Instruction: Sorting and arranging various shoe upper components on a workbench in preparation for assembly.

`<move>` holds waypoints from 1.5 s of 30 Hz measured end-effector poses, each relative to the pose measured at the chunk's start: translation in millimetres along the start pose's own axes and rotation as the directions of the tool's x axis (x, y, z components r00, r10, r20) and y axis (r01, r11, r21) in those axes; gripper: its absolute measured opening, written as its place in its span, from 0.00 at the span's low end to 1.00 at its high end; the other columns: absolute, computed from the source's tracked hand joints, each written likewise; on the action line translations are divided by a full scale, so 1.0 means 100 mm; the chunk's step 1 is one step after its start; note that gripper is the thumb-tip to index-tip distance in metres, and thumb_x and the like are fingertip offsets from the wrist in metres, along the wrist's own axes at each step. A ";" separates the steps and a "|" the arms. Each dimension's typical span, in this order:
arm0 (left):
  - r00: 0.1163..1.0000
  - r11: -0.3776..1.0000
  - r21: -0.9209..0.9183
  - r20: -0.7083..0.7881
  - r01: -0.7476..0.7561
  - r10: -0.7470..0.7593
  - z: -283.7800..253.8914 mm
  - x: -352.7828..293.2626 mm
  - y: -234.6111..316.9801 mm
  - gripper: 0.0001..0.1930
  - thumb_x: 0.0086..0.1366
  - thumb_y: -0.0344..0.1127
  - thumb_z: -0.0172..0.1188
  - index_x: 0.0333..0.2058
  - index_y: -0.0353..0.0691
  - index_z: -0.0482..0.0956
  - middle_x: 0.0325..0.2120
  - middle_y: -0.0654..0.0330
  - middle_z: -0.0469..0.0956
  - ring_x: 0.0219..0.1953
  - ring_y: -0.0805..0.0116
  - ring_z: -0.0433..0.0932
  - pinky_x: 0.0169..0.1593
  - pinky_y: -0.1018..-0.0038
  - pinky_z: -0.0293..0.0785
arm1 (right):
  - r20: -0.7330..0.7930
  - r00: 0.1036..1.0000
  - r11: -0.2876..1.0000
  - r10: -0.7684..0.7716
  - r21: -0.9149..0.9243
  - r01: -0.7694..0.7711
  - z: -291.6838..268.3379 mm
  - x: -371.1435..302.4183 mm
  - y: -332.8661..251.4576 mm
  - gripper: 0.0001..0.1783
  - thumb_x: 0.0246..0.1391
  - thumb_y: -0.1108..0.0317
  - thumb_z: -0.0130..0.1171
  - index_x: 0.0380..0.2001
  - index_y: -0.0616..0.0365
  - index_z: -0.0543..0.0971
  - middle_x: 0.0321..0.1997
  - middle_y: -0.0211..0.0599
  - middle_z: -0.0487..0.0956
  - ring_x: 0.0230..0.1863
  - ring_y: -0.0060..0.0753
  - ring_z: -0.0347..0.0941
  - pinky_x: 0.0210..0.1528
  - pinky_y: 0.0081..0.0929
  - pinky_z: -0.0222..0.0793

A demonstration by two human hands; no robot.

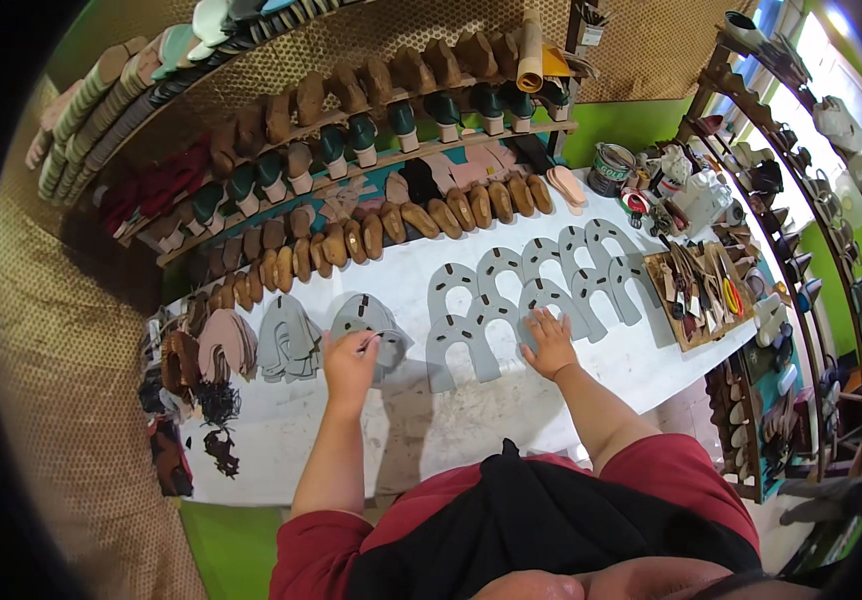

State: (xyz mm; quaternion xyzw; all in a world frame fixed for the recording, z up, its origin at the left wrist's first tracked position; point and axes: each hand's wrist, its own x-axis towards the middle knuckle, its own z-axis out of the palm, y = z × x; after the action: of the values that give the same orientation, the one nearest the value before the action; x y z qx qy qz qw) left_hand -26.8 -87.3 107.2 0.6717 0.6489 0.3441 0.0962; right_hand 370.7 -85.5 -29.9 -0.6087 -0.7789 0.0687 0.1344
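Grey cutouts [459, 328]; tools [691, 283] in wooden holder [721, 331]

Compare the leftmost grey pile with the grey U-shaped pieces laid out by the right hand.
The grey pile is heaped in layers; the U-shaped pieces are spread in two rows. The grey pile shows no dark patches; the U-shaped pieces carry several. Both are grey and rest on the white tabletop.

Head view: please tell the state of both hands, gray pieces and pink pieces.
Left hand: fingers curled shut; contents unclear.
Right hand: open, spread over gray pieces.
Laid-out gray pieces: flat, overlapping.
Left gray pile: loosely stacked.
Middle gray pile: stacked, near left hand.
Pink pieces: stacked.
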 end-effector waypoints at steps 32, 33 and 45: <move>0.729 0.358 -0.640 0.645 0.680 -0.230 0.85 -1.40 2.43 0.13 0.68 0.38 0.60 0.42 0.33 0.83 0.35 0.63 0.83 0.40 0.74 0.78 0.47 0.77 0.72 | -0.287 0.821 0.737 -0.493 0.364 0.569 -1.97 -0.97 -0.02 0.12 0.51 0.65 0.66 0.41 0.42 0.83 0.44 0.21 0.82 0.56 0.34 0.74 0.71 0.69 0.34; 0.700 0.316 -0.630 0.679 0.710 -0.219 0.88 -1.40 2.47 0.14 0.69 0.39 0.60 0.43 0.33 0.82 0.37 0.62 0.83 0.41 0.73 0.78 0.48 0.76 0.72 | -0.288 0.819 0.737 -0.496 0.360 0.573 -2.01 -0.98 0.03 0.12 0.51 0.65 0.66 0.41 0.42 0.83 0.44 0.21 0.82 0.56 0.34 0.74 0.71 0.69 0.34; 0.687 0.171 -0.672 0.725 0.720 -0.047 0.86 -1.46 2.60 0.16 0.74 0.40 0.53 0.51 0.34 0.77 0.45 0.58 0.81 0.47 0.68 0.80 0.54 0.71 0.74 | -0.307 0.759 0.663 -0.574 0.370 0.651 -2.15 -1.00 0.13 0.12 0.54 0.67 0.65 0.43 0.45 0.80 0.48 0.26 0.80 0.62 0.38 0.70 0.71 0.62 0.46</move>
State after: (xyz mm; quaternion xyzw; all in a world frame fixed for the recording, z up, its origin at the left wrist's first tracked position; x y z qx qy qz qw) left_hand 244.6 -232.6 143.2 0.3435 0.4129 0.4035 0.7407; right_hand 468.1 -191.1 159.0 -0.2644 -0.8853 0.1496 0.3520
